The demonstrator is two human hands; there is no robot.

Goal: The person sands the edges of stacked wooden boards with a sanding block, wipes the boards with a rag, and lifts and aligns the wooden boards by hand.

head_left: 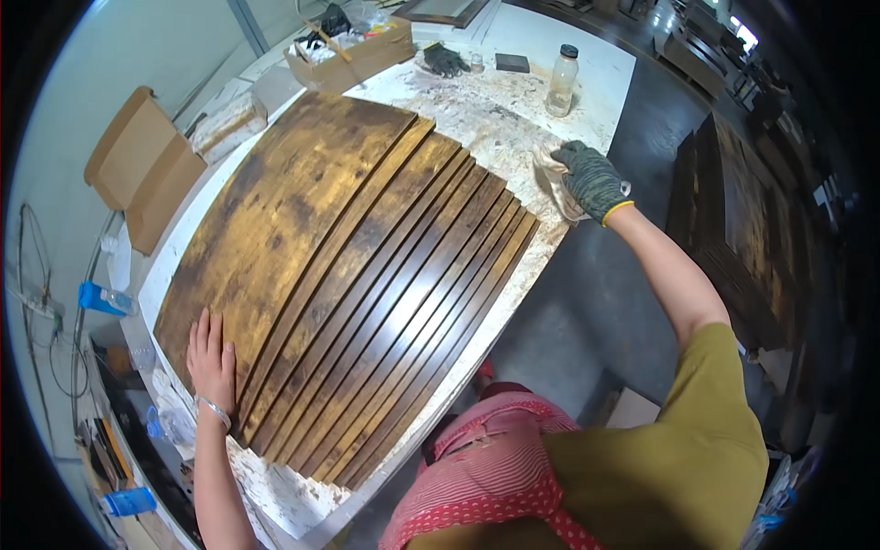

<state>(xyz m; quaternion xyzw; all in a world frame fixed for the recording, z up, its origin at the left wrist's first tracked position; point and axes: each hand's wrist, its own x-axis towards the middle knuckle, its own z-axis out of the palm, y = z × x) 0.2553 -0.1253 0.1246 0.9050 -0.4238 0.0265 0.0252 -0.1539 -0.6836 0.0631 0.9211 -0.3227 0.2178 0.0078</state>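
Note:
A fanned stack of dark brown wood-grain boards (284, 202) lies on the white worktable, each board stepped out from under the one above. My left hand (212, 363), bare with a bangle at the wrist, rests flat on the near left corner of the top board, fingers stretched out. My right hand (591, 181) wears a dark green glove with a yellow cuff. It is closed on a crumpled whitish rag (553, 174) at the table's right edge, just beyond the far right end of the stack.
Across the stained table (600, 69) stand a clear jar with a black lid (562, 82), a dark block (511, 63), a black glove (445, 60) and a filled cardboard box (380, 50). An open carton (147, 170) sits left. More boards (733, 220) are stacked at right.

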